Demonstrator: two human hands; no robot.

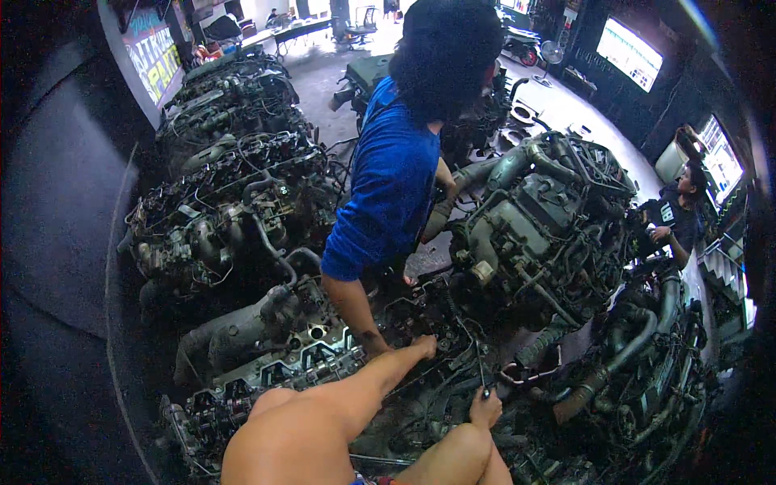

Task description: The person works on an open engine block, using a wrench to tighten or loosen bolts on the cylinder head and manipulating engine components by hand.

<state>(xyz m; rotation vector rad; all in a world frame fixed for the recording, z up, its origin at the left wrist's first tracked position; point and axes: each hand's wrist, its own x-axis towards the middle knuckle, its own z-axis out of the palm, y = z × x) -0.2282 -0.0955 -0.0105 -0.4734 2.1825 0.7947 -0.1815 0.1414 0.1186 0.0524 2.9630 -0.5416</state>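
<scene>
My left hand (pixel 425 347) reaches across onto the dark, greasy engine (pixel 412 376) in front of me. Its fingers are curled down against the parts; what they grip, if anything, is hidden. Closer to me and to the right, my right hand (pixel 487 411) is wrapped round the end of a slim metal wrench (pixel 484 377), whose far end reaches up among the engine parts. Just left of my left hand, a co-worker's bare forearm (pixel 352 311) comes down to the same engine. An exposed valve train (pixel 279 372) runs along the left side.
The co-worker in a blue shirt (pixel 384 186) leans over from the far side. Engines crowd both sides, including a large one (pixel 533 226) at right and a row (pixel 234 202) at left. Another person (pixel 675 210) is at far right. A dark wall (pixel 65 242) bounds the left.
</scene>
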